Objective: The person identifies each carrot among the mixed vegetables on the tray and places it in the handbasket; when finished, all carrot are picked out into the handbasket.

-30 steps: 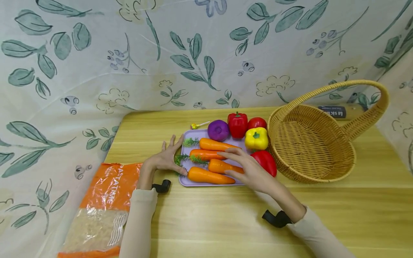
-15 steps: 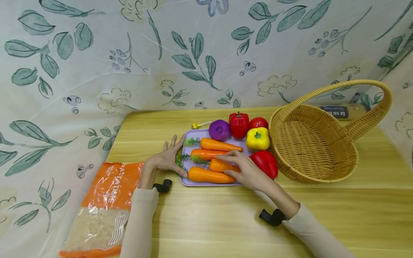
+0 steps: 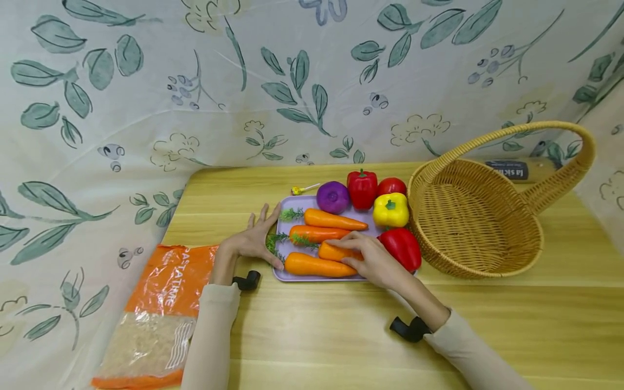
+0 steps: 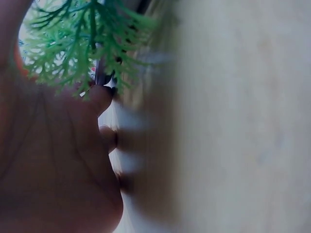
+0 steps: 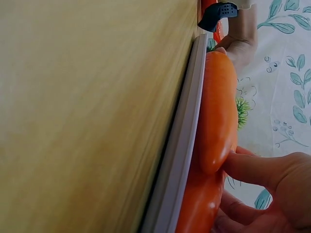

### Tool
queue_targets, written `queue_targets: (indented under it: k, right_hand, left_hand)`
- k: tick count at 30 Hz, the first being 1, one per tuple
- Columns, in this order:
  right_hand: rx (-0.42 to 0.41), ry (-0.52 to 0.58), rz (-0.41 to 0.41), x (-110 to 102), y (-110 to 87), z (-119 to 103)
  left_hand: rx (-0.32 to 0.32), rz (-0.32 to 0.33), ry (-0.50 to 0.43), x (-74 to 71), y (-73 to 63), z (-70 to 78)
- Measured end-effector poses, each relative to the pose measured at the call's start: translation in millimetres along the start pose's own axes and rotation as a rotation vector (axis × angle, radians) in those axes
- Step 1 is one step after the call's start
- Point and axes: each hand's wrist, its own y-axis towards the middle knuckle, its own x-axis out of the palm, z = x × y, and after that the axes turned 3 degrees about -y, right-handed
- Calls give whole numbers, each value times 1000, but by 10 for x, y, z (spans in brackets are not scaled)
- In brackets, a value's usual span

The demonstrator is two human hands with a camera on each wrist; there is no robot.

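Observation:
Several orange carrots lie on a lilac tray (image 3: 319, 279), their green tops to the left. My left hand (image 3: 251, 238) spreads its fingers at the tray's left edge, thumb beside the top end of the front carrot (image 3: 317, 265). In the left wrist view, green fronds (image 4: 90, 43) hang over the palm (image 4: 53, 155). My right hand (image 3: 377, 257) grips the shorter carrot (image 3: 332, 251) just behind the front one, index finger on its far side and thumb on its near side. In the right wrist view, the right thumb (image 5: 252, 170) meets the tip of the front carrot.
A purple onion-like vegetable (image 3: 333, 197), red pepper (image 3: 362, 190), tomato (image 3: 391, 186), yellow pepper (image 3: 391, 210) and another red pepper (image 3: 401, 249) sit around the tray's right part. Beside them stands a wicker basket (image 3: 468, 227). A lollipop (image 3: 303, 189) lies behind; an orange pasta bag (image 3: 161, 314) lies left.
My right hand has moved left and lowered onto the shorter carrot, its fingers drawing together around it. The left hand has stayed spread at the tray's edge.

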Motion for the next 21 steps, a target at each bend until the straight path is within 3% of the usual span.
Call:
queue_targets:
  k: [14,21]
  right_hand:
    - [-16,25,9,-1,-23,-16]
    - [-20,13,71,-93,-66,-117]
  left_hand:
    - [-9,-1,8,6,8,-3]
    - [-21,2,27,14,-1,3]
